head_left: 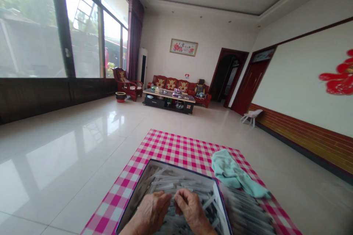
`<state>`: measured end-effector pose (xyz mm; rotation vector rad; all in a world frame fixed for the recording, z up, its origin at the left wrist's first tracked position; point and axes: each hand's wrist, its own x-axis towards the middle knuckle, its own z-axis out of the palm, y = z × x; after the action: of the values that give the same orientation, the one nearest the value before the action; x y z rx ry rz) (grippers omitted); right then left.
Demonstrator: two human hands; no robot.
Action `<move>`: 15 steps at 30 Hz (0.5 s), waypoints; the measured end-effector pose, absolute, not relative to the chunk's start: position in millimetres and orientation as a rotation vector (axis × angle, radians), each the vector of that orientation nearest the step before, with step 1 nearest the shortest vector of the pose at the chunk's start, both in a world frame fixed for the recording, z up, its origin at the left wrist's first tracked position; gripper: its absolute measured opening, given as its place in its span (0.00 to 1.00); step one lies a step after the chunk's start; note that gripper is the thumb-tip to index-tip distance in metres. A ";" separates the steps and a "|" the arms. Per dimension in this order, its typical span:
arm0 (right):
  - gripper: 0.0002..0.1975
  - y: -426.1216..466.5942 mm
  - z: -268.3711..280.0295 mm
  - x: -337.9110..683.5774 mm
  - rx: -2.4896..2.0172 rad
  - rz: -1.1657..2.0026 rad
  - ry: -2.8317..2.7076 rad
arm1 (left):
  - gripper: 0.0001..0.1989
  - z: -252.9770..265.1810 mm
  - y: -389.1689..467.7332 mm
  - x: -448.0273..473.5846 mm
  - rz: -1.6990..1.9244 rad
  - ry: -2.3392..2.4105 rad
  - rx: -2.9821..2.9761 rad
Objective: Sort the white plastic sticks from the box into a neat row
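My left hand (154, 205) and my right hand (190, 205) are close together above an open box (223, 205) with a dark blue rim. Both have their fingers closed in a pinch, fingertips nearly meeting. Whatever is between them is too small and blurred to make out. Inside the box lie many loose, translucent, tube-like plastic pieces (165, 181), some with dark parts among them. Right of the box is a blurred row of slim pen-like sticks (248, 213), greyish and dark.
A pink-and-white checked cloth (176, 147) lies under the box. A crumpled mint-green towel (234, 172) rests on it at the right. Farther off stand a low table (168, 99), a red wooden sofa (162, 80) and a small white chair (252, 116).
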<state>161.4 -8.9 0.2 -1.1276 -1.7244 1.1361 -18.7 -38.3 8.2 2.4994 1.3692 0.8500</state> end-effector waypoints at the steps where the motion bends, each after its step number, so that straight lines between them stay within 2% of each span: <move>1: 0.20 -8.9 -1.8 161.3 -1.139 1.130 -1.729 | 0.12 7.8 -38.5 -18.6 0.849 1.370 2.507; 7: 0.26 -14.0 -6.5 158.9 -1.222 1.084 -1.763 | 0.11 6.5 -39.5 -18.6 0.850 1.368 2.551; 12: 0.27 -16.9 -2.5 158.2 -1.240 0.828 -1.944 | 0.10 6.3 -39.6 -18.8 0.811 1.346 2.568; 15: 0.23 -18.6 2.2 159.9 -1.241 0.694 -1.952 | 0.11 4.9 -39.2 -18.6 0.818 1.363 2.555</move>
<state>159.9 -18.6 2.2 -1.2413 -1.9524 0.6938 -18.6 -39.2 4.9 2.5550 1.3632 0.8177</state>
